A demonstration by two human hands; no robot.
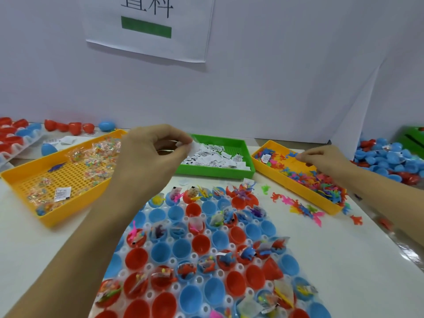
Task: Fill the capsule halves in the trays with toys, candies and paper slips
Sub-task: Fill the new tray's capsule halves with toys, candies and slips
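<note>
Left hand [151,152] pinched a paper slip [188,146] above the green tray [246,154]. Right hand [321,160] fingers gripped toys in the far-right yellow tray [296,187]. Capsule halves [202,244] sat in the near tray, partly filled.
</note>
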